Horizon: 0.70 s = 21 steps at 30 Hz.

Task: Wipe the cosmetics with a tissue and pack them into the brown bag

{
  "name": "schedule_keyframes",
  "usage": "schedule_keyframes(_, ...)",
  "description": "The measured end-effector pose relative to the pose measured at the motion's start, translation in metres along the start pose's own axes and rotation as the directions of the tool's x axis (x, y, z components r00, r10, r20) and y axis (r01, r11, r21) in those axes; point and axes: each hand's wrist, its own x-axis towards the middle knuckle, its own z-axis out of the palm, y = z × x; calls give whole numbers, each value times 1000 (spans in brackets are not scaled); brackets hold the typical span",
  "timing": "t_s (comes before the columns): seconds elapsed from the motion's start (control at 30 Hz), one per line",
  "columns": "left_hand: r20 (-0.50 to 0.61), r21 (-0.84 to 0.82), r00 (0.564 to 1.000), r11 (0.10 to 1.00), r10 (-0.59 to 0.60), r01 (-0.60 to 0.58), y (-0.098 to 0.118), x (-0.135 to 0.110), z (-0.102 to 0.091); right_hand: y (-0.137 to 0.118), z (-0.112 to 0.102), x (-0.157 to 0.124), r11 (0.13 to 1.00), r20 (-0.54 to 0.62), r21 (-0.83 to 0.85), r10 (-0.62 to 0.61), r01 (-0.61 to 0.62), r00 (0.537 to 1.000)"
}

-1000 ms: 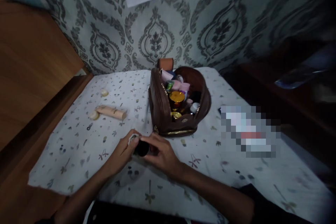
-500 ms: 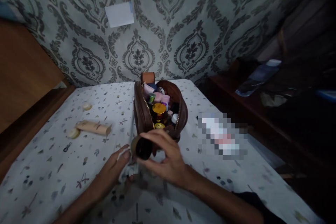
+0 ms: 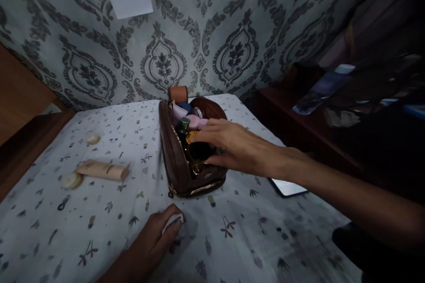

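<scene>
An open brown leather pouch (image 3: 172,159) stands on the patterned white cloth, filled with several small cosmetic jars and bottles. My right hand (image 3: 226,143) reaches over its opening, fingers curled round a small dark container (image 3: 199,150) inside the pouch. My left hand (image 3: 159,234) rests on the cloth in front of the pouch, fingers closed on a small white crumpled cloth (image 3: 172,223).
A beige tube (image 3: 102,170) lies at the left with two pale round lids (image 3: 71,180) (image 3: 93,138) near it. A phone (image 3: 288,188) lies right of the pouch. A dark wooden shelf (image 3: 299,119) holds a plastic bottle (image 3: 322,88). Patterned wallpaper stands behind.
My right hand has carried the dark container from in front of me forward into the pouch. My left hand has stayed low on the cloth with the white cloth.
</scene>
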Motion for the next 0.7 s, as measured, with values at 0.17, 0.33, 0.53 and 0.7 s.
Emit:
schedule_keyframes(0.17, 31, -23, 999, 1000, 22, -21, -5, 4, -1, 6, 5, 7, 997, 8, 77, -29, 29, 1000)
schedule_keyframes(0.33, 37, -4, 998, 999, 42, -42, -5, 4, -2, -2, -5, 15, 991, 131, -118, -50, 65, 990)
schedule_keyframes(0.53, 45, -20, 998, 999, 42, -41, -5, 3, -3, -2, -14, 24, 986, 290, -131, -64, 106, 955)
schedule_keyframes(0.7, 50, -19, 999, 1000, 5, -4, -4, 4, -4, -7, -13, 32, 986, 440, -156, 13, 63, 898)
